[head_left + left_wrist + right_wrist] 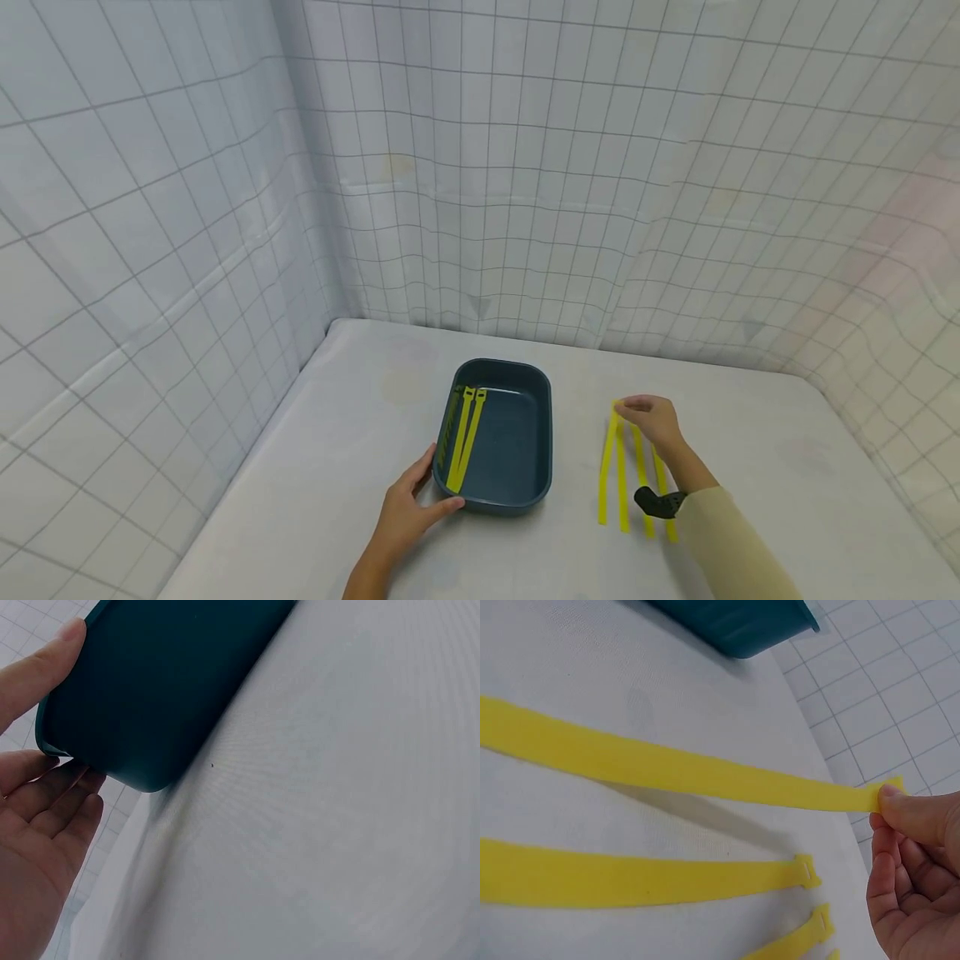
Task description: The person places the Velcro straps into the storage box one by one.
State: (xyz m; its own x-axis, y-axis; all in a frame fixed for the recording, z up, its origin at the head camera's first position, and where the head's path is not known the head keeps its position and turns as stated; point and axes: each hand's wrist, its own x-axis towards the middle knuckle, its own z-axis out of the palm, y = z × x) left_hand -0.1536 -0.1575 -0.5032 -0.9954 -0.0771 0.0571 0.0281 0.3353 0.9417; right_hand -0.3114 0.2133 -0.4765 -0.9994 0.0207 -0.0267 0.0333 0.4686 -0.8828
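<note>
Left hand (401,517) at near corner of dark teal tray (517,492), thumb on rim, fingers against wall: grip steadies tray. Right hand (654,419) pinches far end of one yellow strap (667,769), lifting it off desk (750,467). Other straps (622,479) lie flat alongside. Two straps (465,433) inside tray, left side.

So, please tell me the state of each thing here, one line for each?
Dark teal plastic tray: upright on the table, holding two straps.
Two yellow straps in the tray: lying flat along its left side.
Yellow strap in the right hand's grip: far end lifted, pinched.
Other yellow straps on the table: lying flat.
Left hand: holding the tray's near corner.
Right hand: pinching a strap end.
</note>
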